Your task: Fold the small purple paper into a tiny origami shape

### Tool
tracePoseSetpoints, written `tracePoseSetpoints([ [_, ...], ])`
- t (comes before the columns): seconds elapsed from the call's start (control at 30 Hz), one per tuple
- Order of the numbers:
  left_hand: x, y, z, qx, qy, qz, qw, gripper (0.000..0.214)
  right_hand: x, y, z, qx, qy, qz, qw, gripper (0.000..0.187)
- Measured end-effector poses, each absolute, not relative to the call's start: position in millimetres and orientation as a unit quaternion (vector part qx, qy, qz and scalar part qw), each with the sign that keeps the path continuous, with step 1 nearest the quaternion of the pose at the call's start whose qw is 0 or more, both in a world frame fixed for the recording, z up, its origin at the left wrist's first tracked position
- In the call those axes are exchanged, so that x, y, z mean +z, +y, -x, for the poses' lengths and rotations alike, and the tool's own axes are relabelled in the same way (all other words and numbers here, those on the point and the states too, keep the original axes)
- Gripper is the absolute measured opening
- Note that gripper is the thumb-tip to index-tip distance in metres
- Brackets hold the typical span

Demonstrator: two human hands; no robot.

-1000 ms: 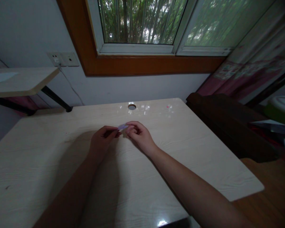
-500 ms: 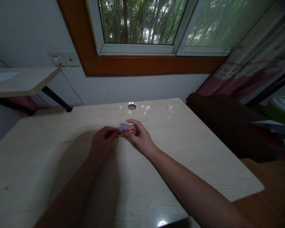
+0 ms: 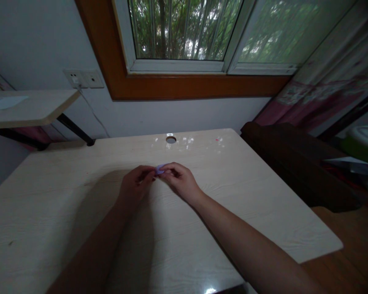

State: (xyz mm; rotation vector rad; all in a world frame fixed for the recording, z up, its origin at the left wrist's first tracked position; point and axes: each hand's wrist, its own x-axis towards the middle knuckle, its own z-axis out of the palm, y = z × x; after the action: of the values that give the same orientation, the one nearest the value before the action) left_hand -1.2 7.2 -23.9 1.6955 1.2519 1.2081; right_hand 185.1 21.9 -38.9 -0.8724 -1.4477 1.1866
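Fingertip grip on both sides: the left hand (image 3: 132,184) and right hand (image 3: 182,180) pinch a small lilac piece (image 3: 159,169) between them, over the surface (image 3: 233,192). Handling is under way, the piece unreleased; what remains cannot be told. It looks thin (paper, perhaps) against pale, glossy wood grain.
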Motion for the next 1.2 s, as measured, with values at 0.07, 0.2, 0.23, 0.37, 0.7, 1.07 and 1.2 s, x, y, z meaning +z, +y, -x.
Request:
tracePoseSetpoints([
  [0.07, -25.1, 8.4, 0.6, 0.487, 0.481, -0.626, 0.374, 0.026, -38.7, 21.7, -185.2, 0.490, -0.603, 0.366, 0.512, 0.017],
  [0.2, -27.9, 11.8, 0.4, 0.490, 0.469, -0.600, 0.424, 0.024, -38.7, 22.3, -186.1, 0.466, -0.620, 0.368, 0.513, 0.015],
  [0.23, -27.9, 12.3, 0.6, 0.473, 0.468, -0.604, 0.438, 0.023, -38.6, 22.4, -186.5, 0.457, -0.627, 0.368, 0.512, 0.015],
  [0.37, -26.7, 12.7, 1.5, 0.417, 0.471, -0.614, 0.476, 0.025, -37.2, 22.2, -187.8, 0.437, -0.652, 0.367, 0.499, 0.011],
  [0.7, -13.7, 9.9, 1.5, 0.407, 0.455, -0.605, 0.512, 0.026, -33.1, 20.7, -189.1, 0.408, -0.680, 0.358, 0.492, 0.015],
  [1.07, -11.7, 10.4, 5.0, 0.391, 0.456, -0.609, 0.517, 0.025, -27.3, 19.2, -192.3, 0.337, -0.750, 0.338, 0.459, 0.012],
  [1.2, -14.7, 11.0, 6.5, 0.388, 0.450, -0.609, 0.525, 0.024, -26.6, 19.6, -191.2, 0.343, -0.754, 0.319, 0.461, 0.012],
])
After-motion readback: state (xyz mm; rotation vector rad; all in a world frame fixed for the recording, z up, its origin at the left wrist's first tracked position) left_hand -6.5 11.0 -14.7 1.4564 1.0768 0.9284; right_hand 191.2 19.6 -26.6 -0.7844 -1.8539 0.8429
